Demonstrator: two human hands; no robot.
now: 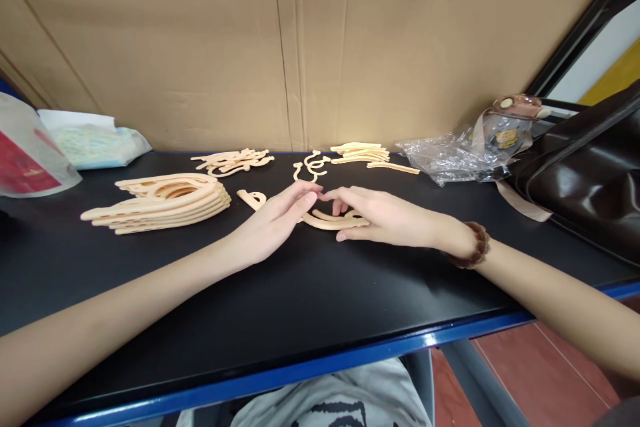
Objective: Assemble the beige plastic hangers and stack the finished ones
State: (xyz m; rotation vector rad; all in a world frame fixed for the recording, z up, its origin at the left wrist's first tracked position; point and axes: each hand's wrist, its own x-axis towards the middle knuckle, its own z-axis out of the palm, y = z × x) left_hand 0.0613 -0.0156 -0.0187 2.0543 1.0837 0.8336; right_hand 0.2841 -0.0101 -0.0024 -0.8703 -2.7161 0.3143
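A beige plastic clothes hanger (327, 223) lies low over the black table, between and partly under my two hands. My left hand (277, 220) covers its middle left, thumb pressed toward the fingers. A notched end piece (253, 199), perhaps of the same hanger, shows left of that hand. My right hand (377, 217) is closed round the right part, with the thumb in front and the fingers bent behind. The fingertips of both hands meet above the hanger and hide what lies there. Several small beige hooks (315, 165) lie just behind the hands.
A stack of beige hanger pieces (165, 205) stands left. Behind are a pile of curved pieces (233, 161) and several slim bars (360, 152). Clear plastic wrap (440, 157) and a black bag (580, 173) lie right; a tissue pack (100, 143) and a cup (30, 147) stand left.
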